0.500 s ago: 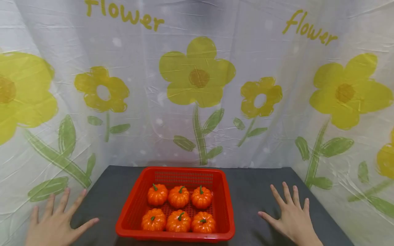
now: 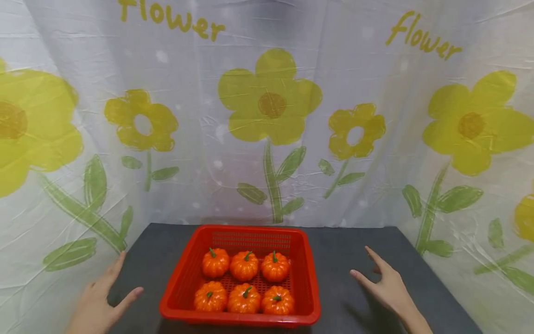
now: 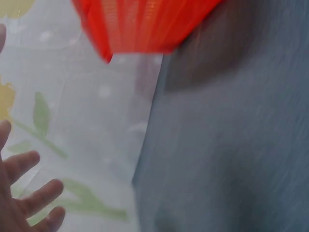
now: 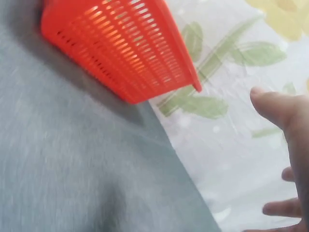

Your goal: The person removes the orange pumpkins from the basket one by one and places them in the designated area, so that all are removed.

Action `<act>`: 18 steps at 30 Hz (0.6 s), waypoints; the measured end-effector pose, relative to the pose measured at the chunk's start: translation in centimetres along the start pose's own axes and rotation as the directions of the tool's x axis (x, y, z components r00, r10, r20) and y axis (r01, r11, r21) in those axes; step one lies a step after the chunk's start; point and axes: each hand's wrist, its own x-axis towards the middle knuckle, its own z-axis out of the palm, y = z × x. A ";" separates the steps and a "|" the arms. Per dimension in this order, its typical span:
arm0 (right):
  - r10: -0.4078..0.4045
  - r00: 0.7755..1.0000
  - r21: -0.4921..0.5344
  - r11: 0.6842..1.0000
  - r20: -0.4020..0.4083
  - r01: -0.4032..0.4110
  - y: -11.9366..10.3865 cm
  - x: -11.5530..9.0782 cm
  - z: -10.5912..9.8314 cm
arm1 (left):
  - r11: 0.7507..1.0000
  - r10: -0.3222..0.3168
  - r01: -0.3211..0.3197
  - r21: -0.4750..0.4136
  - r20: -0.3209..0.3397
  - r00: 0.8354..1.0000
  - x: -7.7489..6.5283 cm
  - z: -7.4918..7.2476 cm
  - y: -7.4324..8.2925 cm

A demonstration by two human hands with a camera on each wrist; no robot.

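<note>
Centrally, low in frame: basket [image 2: 239, 320], red, on dark table [image 2: 333, 260]; within, six orange pumpkins [image 2: 244, 268], two rows of three. Lower left: left hand [image 2: 98, 301], thumb wide of fingers, gripping nothing. Lower right: right hand [image 2: 388, 285], likewise open-spread, unladen, apart from basket. Behind: white cloth [image 2: 375, 208], flower-printed.

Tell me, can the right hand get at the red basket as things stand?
Probably yes: the right hand looks open and empty, beside the red basket, and nothing stands between them on the dark tabletop.
</note>
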 end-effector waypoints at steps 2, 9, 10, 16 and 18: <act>0.007 1.000 0.096 0.995 0.008 -0.008 -0.1 0.2 0.5 | 0.993 0.041 -0.041 -0.111 -0.003 0.999 -0.1 1.3 0.4; -0.056 0.998 0.381 0.923 -0.014 0.057 -1.0 1.1 2.3 | 0.936 0.035 0.039 -0.349 0.204 0.978 -0.2 5.8 2.0; -0.066 0.998 0.411 0.909 -0.019 0.068 -1.1 1.2 2.5 | 0.932 0.030 0.052 -0.358 0.218 0.975 -0.3 6.3 2.2; -0.094 0.994 0.485 0.868 -0.062 0.112 -2.3 2.3 4.0 | 0.900 0.144 -0.092 -0.427 0.091 0.985 -1.2 8.4 2.8; -0.108 0.991 0.483 0.865 -0.084 0.135 -2.7 2.6 4.4 | 0.877 0.194 -0.143 -0.459 0.065 0.979 -1.4 8.6 2.9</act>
